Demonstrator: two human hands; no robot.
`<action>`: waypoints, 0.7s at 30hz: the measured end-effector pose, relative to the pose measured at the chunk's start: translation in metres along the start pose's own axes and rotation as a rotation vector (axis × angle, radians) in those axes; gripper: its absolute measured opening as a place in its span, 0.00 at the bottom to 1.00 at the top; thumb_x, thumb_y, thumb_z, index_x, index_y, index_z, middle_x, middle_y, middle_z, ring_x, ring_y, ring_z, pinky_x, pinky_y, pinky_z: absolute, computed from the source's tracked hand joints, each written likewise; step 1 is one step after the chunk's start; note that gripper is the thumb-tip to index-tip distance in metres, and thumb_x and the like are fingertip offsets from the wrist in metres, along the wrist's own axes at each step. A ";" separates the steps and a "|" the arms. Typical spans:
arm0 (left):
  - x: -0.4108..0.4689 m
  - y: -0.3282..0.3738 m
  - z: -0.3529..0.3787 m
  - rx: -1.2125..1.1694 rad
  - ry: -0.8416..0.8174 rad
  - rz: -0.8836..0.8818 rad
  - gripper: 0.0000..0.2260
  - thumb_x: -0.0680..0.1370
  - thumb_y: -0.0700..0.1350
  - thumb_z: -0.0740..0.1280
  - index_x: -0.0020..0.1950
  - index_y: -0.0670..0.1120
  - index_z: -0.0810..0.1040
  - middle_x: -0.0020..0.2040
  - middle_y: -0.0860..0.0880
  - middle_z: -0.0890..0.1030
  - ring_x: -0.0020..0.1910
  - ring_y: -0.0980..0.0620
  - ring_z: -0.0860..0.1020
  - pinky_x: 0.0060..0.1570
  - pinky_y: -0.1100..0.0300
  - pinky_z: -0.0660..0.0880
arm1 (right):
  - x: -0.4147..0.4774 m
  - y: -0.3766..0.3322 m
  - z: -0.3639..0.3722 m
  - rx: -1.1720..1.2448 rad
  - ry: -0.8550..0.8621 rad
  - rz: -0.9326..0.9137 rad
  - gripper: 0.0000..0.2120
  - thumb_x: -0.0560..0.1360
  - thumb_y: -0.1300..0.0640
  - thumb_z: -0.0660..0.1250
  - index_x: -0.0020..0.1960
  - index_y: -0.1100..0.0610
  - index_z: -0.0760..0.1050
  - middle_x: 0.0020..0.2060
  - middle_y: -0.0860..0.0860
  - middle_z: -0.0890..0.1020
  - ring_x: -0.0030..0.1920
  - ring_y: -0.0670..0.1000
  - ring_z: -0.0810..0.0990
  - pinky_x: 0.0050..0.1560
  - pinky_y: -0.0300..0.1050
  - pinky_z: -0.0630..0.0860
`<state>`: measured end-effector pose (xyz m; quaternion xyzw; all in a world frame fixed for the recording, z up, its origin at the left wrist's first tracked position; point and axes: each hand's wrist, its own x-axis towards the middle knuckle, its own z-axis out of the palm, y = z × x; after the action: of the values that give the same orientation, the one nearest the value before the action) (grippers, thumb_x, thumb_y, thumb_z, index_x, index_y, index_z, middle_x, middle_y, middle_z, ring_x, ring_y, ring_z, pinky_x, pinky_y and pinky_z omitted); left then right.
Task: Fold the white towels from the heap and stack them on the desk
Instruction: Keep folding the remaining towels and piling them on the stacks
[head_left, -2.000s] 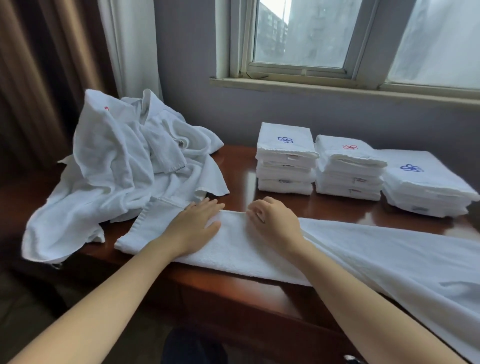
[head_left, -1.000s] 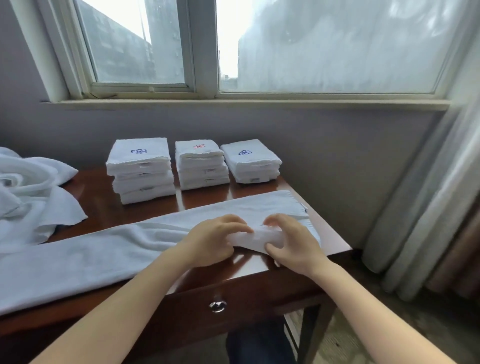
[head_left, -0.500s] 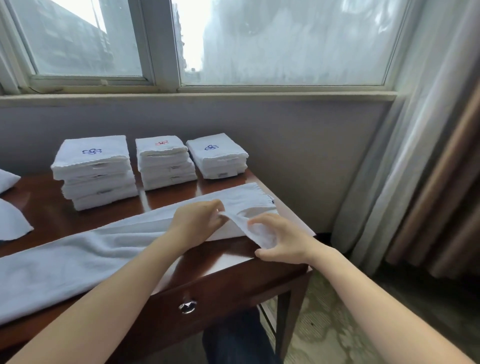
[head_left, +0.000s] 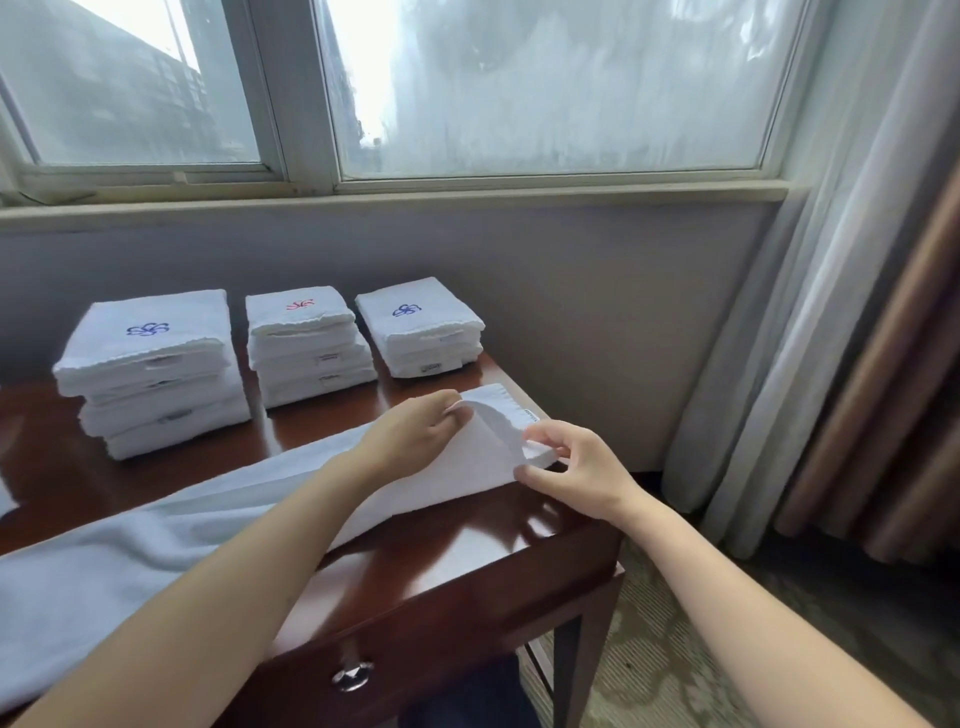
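1. At the right end of the desk (head_left: 441, 561), the end of the long towel (head_left: 156, 551) is now raised and curled into a small arch between the two hands. Half a second ago it lay almost flat, with only its near corner turned up.
2. Two seconds ago both hands pressed on the towel beside the heap at the left. The heap is now out of view, and the curtain (head_left: 831, 312) fills the right side.
3. The left hand (head_left: 415, 439) reaches across the towel with its back upward. Its curled fingers pinch the far corner of the towel's end, just in front of the stacks.
4. The right hand (head_left: 576, 475) is at the desk's right edge. Thumb and forefinger pinch the near corner of the same end, and the other fingers are loosely curled beside them.
5. The towel is white and folded lengthwise into a narrow band. It lies slantwise on the desk from the lower left to the right end, where only the gripped part is off the wood. A small label shows on its end hem.
6. Behind it, near the wall, stand three stacks of folded white towels. The left stack (head_left: 150, 374) and right stack (head_left: 421, 327) carry a blue mark on top, and the middle stack (head_left: 306, 345) a red one.
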<state>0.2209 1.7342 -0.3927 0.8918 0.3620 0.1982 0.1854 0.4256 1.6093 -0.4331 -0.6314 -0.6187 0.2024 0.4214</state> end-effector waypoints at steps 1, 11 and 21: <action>0.003 -0.001 -0.001 -0.013 -0.008 -0.006 0.17 0.83 0.57 0.55 0.42 0.46 0.70 0.38 0.51 0.77 0.39 0.50 0.74 0.41 0.50 0.70 | 0.005 0.001 0.001 0.017 0.041 -0.015 0.06 0.72 0.53 0.73 0.47 0.43 0.79 0.45 0.39 0.83 0.47 0.37 0.80 0.53 0.38 0.74; 0.039 -0.013 -0.004 0.013 0.072 -0.122 0.19 0.82 0.60 0.58 0.38 0.48 0.70 0.33 0.54 0.75 0.33 0.53 0.72 0.36 0.54 0.66 | 0.067 -0.003 0.005 -0.102 0.316 0.138 0.12 0.80 0.47 0.60 0.42 0.53 0.73 0.31 0.46 0.76 0.36 0.50 0.75 0.35 0.47 0.67; 0.046 -0.030 0.034 0.217 0.198 -0.092 0.18 0.78 0.54 0.66 0.67 0.52 0.72 0.60 0.52 0.77 0.59 0.50 0.76 0.51 0.53 0.74 | 0.088 0.004 0.014 -0.770 0.187 0.251 0.08 0.80 0.54 0.56 0.55 0.54 0.71 0.48 0.52 0.81 0.48 0.57 0.79 0.40 0.46 0.70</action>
<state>0.2506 1.7806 -0.4254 0.8651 0.4384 0.2362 0.0602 0.4308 1.6977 -0.4207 -0.8291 -0.5264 -0.0521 0.1810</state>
